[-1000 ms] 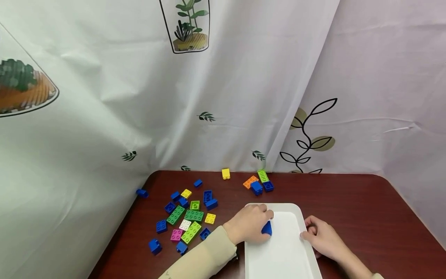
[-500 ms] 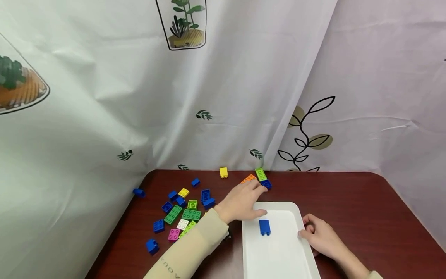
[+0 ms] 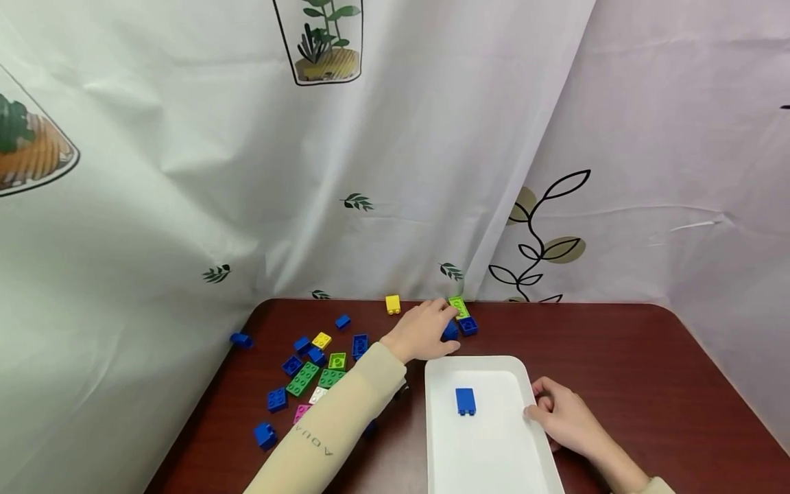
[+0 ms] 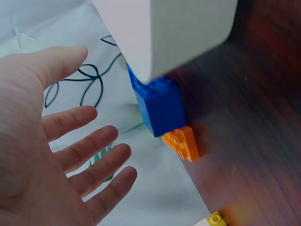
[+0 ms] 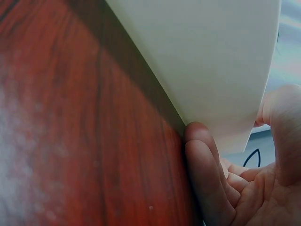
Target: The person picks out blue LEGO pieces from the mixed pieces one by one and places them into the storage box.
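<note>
My left hand [image 3: 422, 333] reaches over the far part of the table, fingers spread and nothing in them. Nearest to it stands a blue toy brick [image 3: 450, 331]. The left wrist view has that blue brick apart from the fingers, beside an orange brick [image 4: 183, 143] that the hand hides in the head view. Just behind lie a lime brick [image 3: 459, 307] and another blue brick [image 3: 468, 325]. My right hand [image 3: 564, 418] grips the right edge of a white tray [image 3: 494, 456], thumb at the rim and fingers below. One blue brick [image 3: 465, 401] lies inside the tray.
Several loose bricks, such as a green brick [image 3: 303, 379] and a yellow brick [image 3: 321, 341], are scattered on the left of the dark table [image 3: 654, 384]. The left sleeve covers some. A yellow brick [image 3: 393, 304] sits at the back edge, before a white curtain [image 3: 407, 137].
My left hand let go of the blue brick in the tray and moved away toward the bricks at the back. The right hand stays on the tray; the view shifted slightly.
</note>
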`<state>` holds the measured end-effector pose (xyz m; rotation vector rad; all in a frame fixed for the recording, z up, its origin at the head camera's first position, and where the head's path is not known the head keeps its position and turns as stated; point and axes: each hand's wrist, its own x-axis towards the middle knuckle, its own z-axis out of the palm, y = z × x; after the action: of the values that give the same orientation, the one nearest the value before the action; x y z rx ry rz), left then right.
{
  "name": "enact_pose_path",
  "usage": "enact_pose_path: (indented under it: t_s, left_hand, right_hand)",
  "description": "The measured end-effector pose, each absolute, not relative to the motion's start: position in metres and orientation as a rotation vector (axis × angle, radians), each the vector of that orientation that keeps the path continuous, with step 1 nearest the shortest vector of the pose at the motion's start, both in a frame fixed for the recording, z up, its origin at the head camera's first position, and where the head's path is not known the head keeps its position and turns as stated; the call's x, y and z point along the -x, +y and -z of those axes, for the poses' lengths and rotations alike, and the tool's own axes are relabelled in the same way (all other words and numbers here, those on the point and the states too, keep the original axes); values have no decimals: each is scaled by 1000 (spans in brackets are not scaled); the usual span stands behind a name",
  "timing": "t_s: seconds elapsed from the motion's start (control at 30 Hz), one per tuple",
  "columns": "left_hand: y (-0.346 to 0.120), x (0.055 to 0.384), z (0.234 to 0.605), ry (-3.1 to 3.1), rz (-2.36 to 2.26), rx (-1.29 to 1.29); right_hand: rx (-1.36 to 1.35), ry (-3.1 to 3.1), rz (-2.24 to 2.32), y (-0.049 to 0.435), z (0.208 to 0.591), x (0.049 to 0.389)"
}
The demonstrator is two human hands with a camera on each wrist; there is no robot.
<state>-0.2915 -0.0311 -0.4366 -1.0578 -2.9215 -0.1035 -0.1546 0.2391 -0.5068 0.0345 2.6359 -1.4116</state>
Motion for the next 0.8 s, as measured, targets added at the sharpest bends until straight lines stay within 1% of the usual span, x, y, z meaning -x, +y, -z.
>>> enact_pose_path:
  t_s: [0.27, 0.8]
  left_hand:
    - [-28, 304, 439, -3008, 66, 1010]
    - [-20, 321, 450, -3057, -38, 1086]
  right_hand:
    - [-27, 2640, 1412, 239, 507, 155]
    - [-35, 2640, 1405, 239, 508, 156]
